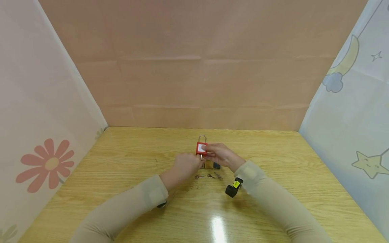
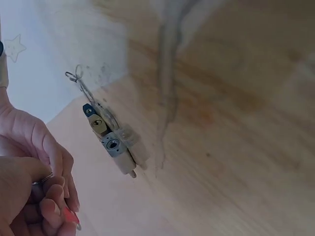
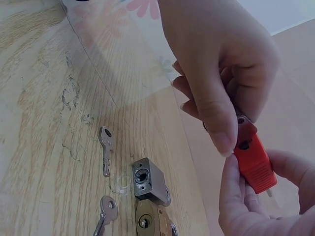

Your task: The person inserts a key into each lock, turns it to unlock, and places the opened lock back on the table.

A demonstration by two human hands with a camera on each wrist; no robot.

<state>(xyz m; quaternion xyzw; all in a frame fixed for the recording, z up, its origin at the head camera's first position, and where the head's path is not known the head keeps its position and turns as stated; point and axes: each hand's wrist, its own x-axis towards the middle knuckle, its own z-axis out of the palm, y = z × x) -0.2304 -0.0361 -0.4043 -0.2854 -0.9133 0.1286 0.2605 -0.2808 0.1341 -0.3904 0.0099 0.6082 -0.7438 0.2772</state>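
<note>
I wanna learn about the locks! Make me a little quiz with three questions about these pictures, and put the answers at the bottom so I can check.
1. True or false: the gold-coloured padlock sits between the blue padlock and the silver padlock.

2. Pick one. What is the right hand holding?
A) the blue padlock
B) the red padlock
C) the gold-coloured padlock

3. Fill in the gap: in the head view, the label on the front of the red padlock is mostly ____ in colour.

Key: 1. True. 2. B. 3. White.
</note>
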